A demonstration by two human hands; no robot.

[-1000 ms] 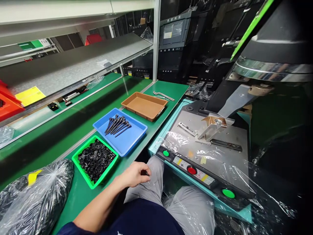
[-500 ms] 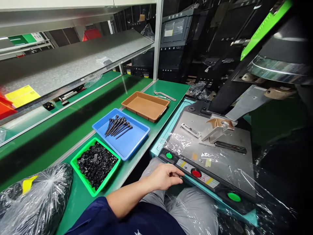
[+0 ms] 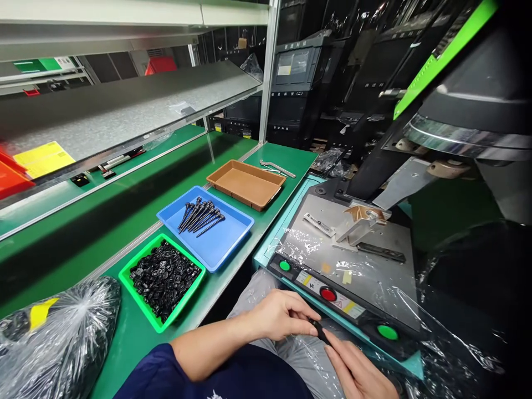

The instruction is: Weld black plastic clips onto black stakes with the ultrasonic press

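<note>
Over my lap, my left hand [image 3: 285, 317] pinches one end of a small black part [image 3: 320, 331] between thumb and fingertips. The fingers of my right hand [image 3: 358, 367] close on its other end, so both hands meet at it. Fingers cover much of the part, and its exact kind cannot be made out. To the left, a green bin [image 3: 154, 320] holds a heap of small black plastic pieces [image 3: 164, 280]. Behind it, several black rods with thicker heads [image 3: 201, 213] lie in a blue tray [image 3: 226, 244].
A brown tray [image 3: 245, 183] and a wrench [image 3: 277, 168] lie farther back on the green bench [image 3: 137, 354]. At right stands a press with a metal fixture [image 3: 359, 221], green buttons [image 3: 387, 332] and a red button [image 3: 328, 293]. A plastic-wrapped bundle [image 3: 70, 338] sits at left.
My right hand has come into view from the lower right and meets my left hand at the black part. My left hand has lowered slightly. The view has shifted a little.
</note>
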